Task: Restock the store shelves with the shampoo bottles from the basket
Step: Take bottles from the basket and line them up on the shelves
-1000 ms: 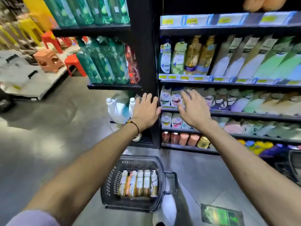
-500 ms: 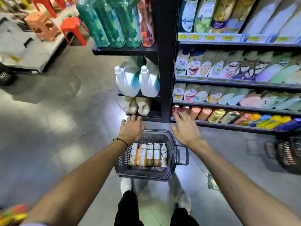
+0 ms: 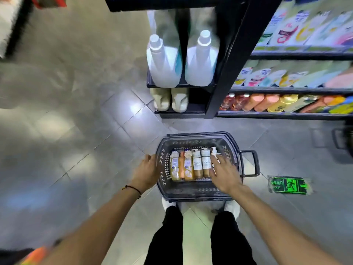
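– Bottles [image 3: 196,165]?
– In a row in the basket [image 3: 198,196], on the floor before the shelves [image 3: 286,113]. Right hand [image 3: 223,173] is spread over the right-end one, gripping nothing; left hand [image 3: 147,172] rests loose at the left rim
– Tip?
– Steady the basket, wrap one bottle fully

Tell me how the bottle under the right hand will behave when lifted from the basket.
The bottle looks like rigid plastic, so probably stiff and not fragile. It is small beside the right hand, so likely light. It lies flat against its neighbour in the basket, so it probably won't roll until lifted.
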Demonstrator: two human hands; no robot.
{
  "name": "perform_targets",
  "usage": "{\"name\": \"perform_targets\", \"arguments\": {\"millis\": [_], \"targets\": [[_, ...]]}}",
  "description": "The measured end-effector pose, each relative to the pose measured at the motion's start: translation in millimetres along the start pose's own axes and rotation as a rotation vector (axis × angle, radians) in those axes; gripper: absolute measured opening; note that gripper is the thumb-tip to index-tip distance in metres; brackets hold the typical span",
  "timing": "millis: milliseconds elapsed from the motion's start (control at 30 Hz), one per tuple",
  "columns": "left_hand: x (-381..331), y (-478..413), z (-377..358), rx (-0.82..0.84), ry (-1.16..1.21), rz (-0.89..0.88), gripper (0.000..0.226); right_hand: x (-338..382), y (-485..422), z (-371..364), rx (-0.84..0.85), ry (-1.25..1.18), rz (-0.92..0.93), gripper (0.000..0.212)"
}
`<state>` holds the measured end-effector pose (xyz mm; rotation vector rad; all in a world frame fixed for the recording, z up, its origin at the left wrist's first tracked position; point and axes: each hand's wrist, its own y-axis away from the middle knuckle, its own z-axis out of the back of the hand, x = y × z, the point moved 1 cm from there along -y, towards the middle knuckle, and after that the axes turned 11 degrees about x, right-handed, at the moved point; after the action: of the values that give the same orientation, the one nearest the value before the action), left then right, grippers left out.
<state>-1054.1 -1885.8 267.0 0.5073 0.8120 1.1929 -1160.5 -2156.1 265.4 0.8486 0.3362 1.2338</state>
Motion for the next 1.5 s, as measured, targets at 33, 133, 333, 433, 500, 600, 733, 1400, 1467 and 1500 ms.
{"name": "perform_targets", "arguments": {"millis": [33, 133, 333, 433, 500, 600, 733, 1400, 1467, 1500], "targets": [[7.0, -7.8, -7.5, 0.021, 0.018, -0.007, 0.042, 1.8, -7.6, -8.2, 0.021, 0.001, -0.007, 0.057], [25.6, -45.9, -43.2, 0.067, 0.045, -0.034, 0.037, 4.0, -45.6, -39.0, 0.070, -0.004, -0.015, 0.057], [35.5, -145.1, -129.8, 0.123, 0.152, 0.007, 0.047, -6.0, -144.7, -114.3, 0.143, 0.017, 0.027, 0.061], [49.4, -201.2, -178.1, 0.137, 0.105, 0.025, 0.046, -17.1, -196.6, -163.2, 0.151, 0.034, 0.037, 0.060], [57.9, -236.7, -211.0, 0.157, 0.085, 0.065, 0.050, -26.1, -227.7, -196.9, 0.168, 0.022, 0.039, 0.060], [68.3, -287.3, -256.8, 0.180, 0.173, 0.183, 0.061, -39.9, -269.8, -245.0, 0.156, 0.004, 0.036, 0.060], [78.2, -346.3, -310.9, 0.217, 0.416, 0.357, 0.078, -49.3, -309.2, -293.7, 0.144, -0.048, -0.004, 0.059], [65.4, -304.5, -290.9, -0.119, 0.459, 0.301, 0.062, -5.0, -355.0, -341.1, 0.175, -0.524, -0.260, 0.077], [58.0, -278.5, -266.3, -0.161, 0.502, 0.219, 0.061, 0.8, -361.0, -344.9, 0.160, -0.490, -0.319, 0.082], [56.2, -264.4, -255.6, -0.169, 0.525, 0.197, 0.060, 4.0, -365.1, -346.3, 0.146, -0.485, -0.350, 0.082]]}}
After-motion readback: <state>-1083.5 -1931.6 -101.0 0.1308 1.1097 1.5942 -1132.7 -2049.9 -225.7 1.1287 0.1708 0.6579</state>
